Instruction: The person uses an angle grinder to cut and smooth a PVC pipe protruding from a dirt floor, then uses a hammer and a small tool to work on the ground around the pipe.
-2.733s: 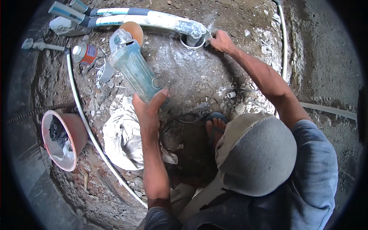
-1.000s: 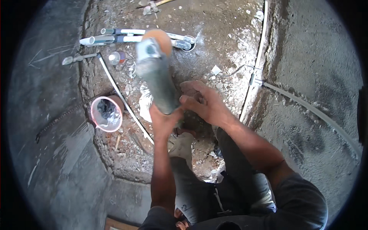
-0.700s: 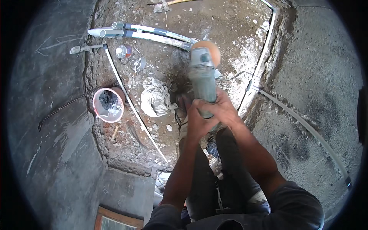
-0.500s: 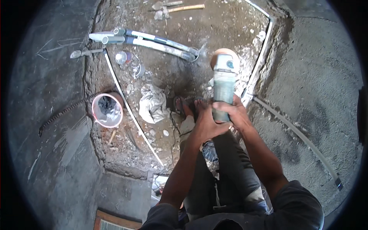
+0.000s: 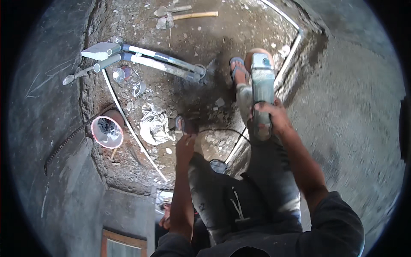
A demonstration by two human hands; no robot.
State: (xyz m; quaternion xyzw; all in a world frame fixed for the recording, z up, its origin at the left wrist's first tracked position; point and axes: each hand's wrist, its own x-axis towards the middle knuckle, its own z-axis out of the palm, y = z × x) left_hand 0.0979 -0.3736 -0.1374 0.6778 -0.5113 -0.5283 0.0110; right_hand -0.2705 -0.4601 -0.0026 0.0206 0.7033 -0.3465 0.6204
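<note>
An angle grinder (image 5: 262,92) with a grey-green body is gripped in my right hand (image 5: 276,115), its round disc (image 5: 258,57) facing away from me. The tool is above my right leg, beyond the knee. My left hand (image 5: 186,143) is by my left knee, off the grinder, with its fingers closed. A black power cord (image 5: 224,130) runs in a curve from beside the grinder's rear end to those fingers. A crumpled white sack (image 5: 156,125) lies just left of my left foot (image 5: 180,124). My right foot (image 5: 238,70), in a sandal, is beside the disc.
Two pipes (image 5: 162,64) stand out of the dirt ahead, near a bottle (image 5: 120,75). A pink-rimmed bucket (image 5: 94,139) is at left. Thin white pipes (image 5: 132,124) cross the pit. A wooden-handled hammer (image 5: 195,16) lies far ahead. Concrete floor (image 5: 351,111) borders the right.
My left hand has let go of the grinder and moved left to the cord. My right hand has carried the grinder slightly right. My feet have moved apart, the right one stepping forward.
</note>
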